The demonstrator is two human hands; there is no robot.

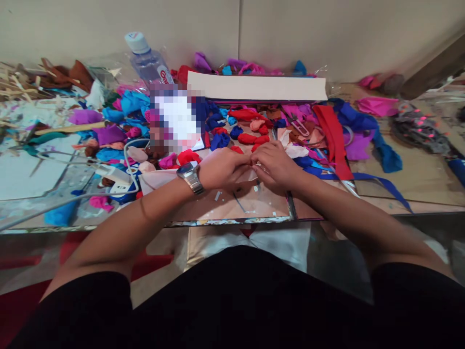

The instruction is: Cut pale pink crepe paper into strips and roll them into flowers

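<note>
Near the front of the table, my left hand (223,169), with a metal watch (190,177) at its wrist, and my right hand (275,165) meet fingertip to fingertip. Both are closed in a pinch on a thin, pale piece of crepe paper (248,177), which shows just below the fingers. The fingers cover most of it. Just beyond lie red crumpled pieces (248,139) and a blue crumpled piece (220,140). To the right, a long red strip (333,140) lies near my right wrist. A pair of small scissors or snips (298,125) rests among the scraps.
A water bottle (148,63) stands at the back left, near a blurred-out phone (198,144). A long cream strip (257,87) lies along the back. A white cable (72,199) runs to a charger (114,175) on the left. Cardboard (428,179) covers the right side.
</note>
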